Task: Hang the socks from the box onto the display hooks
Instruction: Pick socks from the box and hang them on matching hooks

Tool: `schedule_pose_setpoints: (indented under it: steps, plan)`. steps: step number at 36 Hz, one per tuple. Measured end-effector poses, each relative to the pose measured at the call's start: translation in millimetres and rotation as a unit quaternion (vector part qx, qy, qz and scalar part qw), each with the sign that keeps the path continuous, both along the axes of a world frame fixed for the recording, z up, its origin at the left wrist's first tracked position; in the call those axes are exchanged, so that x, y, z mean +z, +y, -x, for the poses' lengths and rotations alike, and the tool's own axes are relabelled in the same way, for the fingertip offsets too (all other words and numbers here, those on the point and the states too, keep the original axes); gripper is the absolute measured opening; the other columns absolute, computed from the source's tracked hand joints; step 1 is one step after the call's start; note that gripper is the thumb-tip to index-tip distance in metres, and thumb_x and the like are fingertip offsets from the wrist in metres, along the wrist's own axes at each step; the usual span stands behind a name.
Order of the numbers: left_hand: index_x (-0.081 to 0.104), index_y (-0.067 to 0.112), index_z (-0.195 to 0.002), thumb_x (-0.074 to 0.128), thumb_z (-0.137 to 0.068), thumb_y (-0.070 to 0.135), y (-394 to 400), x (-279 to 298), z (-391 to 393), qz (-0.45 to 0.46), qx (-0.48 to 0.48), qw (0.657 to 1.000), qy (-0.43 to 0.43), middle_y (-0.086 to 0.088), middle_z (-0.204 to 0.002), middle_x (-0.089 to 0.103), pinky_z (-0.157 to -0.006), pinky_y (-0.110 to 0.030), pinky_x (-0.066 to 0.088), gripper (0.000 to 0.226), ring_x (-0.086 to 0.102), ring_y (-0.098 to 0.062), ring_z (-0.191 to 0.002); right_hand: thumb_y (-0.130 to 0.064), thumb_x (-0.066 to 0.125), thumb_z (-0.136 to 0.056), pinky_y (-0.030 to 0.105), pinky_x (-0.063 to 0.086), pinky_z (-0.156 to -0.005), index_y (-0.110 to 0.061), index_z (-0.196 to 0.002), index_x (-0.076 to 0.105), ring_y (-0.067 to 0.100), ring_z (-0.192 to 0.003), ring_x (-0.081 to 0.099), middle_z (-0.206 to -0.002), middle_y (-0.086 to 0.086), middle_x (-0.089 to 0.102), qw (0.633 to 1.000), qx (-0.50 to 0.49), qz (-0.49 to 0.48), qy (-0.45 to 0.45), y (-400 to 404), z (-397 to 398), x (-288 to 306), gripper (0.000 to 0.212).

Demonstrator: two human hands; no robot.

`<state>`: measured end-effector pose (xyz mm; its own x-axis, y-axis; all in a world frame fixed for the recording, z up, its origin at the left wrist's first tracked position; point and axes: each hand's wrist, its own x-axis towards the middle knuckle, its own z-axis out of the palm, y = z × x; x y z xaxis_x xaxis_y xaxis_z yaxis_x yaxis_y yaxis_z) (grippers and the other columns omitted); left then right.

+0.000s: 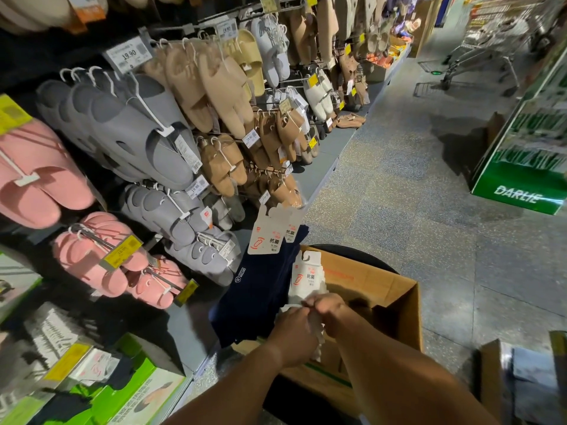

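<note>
White socks [306, 279] stand in the cardboard box [395, 305]; navy socks [264, 283] drape over its left edge. Your left hand [293, 335] and right hand [329, 312] both pinch one white sock bundle. Slippers [138, 130] hang on the display hooks [92, 72] to the left.

2 bare forearms are seen entering from the bottom edge of the head view, each ending in a hand: the left hand [294, 335] and the right hand [329, 314]. No sleeve is seen on either arm; both are uncovered from the frame edge to the wrist. No glove, watch, bracelet or ring can be made out on the wrists or fingers, though the light is dim and fine detail is blurred. Nothing else of the person is shown.
</note>
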<state>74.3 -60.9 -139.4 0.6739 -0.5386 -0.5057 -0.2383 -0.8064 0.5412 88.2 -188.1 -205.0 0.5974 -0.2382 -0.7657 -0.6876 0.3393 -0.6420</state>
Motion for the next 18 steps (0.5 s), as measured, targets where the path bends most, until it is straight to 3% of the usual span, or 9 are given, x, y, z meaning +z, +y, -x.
schedule_pose_setpoints:
  steps: [3, 6, 9, 12, 14, 16, 18]
  plan:
    - [0.055, 0.007, -0.130, 0.048, -0.094, 0.016, 3, -2, -2, 0.015, 0.022, 0.999, 0.028, -0.014, -0.138, 0.051, -0.110, -0.040, 0.038, 0.038, 0.046, -0.029, -0.129, 0.002, 0.054, -0.090, 0.028, 0.051, -0.058, -0.003, -0.102, 0.062, 0.017, -0.065, 0.058, -0.093, 0.014, 0.062, 1.000, -0.019, -0.005, 0.002, -2, 0, 1, 0.015]
    - [0.066, 0.019, -0.118, 0.049, -0.075, 0.039, 6, -4, -4, 0.070, 0.114, 0.990, 0.033, -0.001, -0.120, 0.055, -0.103, -0.036, 0.046, 0.051, 0.057, -0.019, -0.113, -0.002, 0.061, -0.083, 0.034, 0.055, -0.065, 0.004, -0.107, 0.066, 0.023, -0.068, 0.062, -0.110, 0.027, 0.067, 0.997, -0.078, -0.006, -0.013, -6, 2, -2, 0.026]
    - [0.067, 0.020, -0.099, 0.051, -0.082, 0.030, 7, -14, -10, 0.086, 0.167, 0.981, 0.039, -0.003, -0.107, 0.062, -0.096, -0.040, 0.051, 0.025, 0.061, -0.016, -0.098, -0.001, 0.063, -0.080, 0.037, 0.056, -0.065, 0.005, -0.107, 0.064, 0.031, -0.077, 0.067, -0.105, 0.026, 0.069, 0.989, -0.147, -0.001, -0.012, -10, 10, 3, 0.028]
    - [0.065, 0.022, -0.107, 0.052, -0.094, 0.017, -3, -4, -13, 0.121, 0.193, 0.972, 0.050, -0.001, -0.113, 0.065, -0.092, -0.029, 0.049, 0.019, 0.061, -0.015, -0.103, 0.001, 0.057, -0.084, 0.037, 0.055, -0.066, 0.001, -0.105, 0.064, 0.033, -0.083, 0.068, -0.095, 0.015, 0.072, 0.987, -0.149, -0.014, -0.066, -19, 15, 16, 0.022]
    - [0.064, 0.022, -0.112, 0.057, -0.093, 0.022, -14, 5, -16, 0.158, 0.220, 0.961, 0.052, 0.000, -0.112, 0.065, -0.087, -0.027, 0.049, 0.020, 0.062, -0.015, -0.102, -0.008, 0.056, -0.085, 0.040, 0.057, -0.073, -0.007, -0.097, 0.065, 0.028, -0.083, 0.067, -0.095, 0.010, 0.072, 0.988, -0.119, 0.068, -0.073, -31, 15, 26, 0.015]
    - [0.060, 0.018, -0.113, 0.061, -0.093, 0.030, -26, 17, -19, 0.197, 0.250, 0.947, 0.051, -0.004, -0.108, 0.064, -0.086, -0.032, 0.050, 0.023, 0.062, -0.017, -0.098, -0.013, 0.055, -0.080, 0.045, 0.058, -0.079, -0.008, -0.098, 0.064, 0.029, -0.085, 0.070, -0.102, 0.011, 0.074, 0.983, -0.130, 0.104, -0.079, -43, 13, 38, 0.020]
    - [0.057, 0.009, -0.113, 0.064, -0.089, 0.043, -36, 30, -23, 0.229, 0.279, 0.931, 0.050, -0.015, -0.104, 0.062, -0.083, -0.039, 0.052, 0.042, 0.064, -0.025, -0.095, -0.004, 0.049, -0.083, 0.033, 0.058, -0.064, -0.005, -0.107, 0.060, 0.019, -0.077, 0.071, -0.102, 0.009, 0.074, 0.976, -0.152, 0.088, -0.129, -48, 16, 64, 0.026]
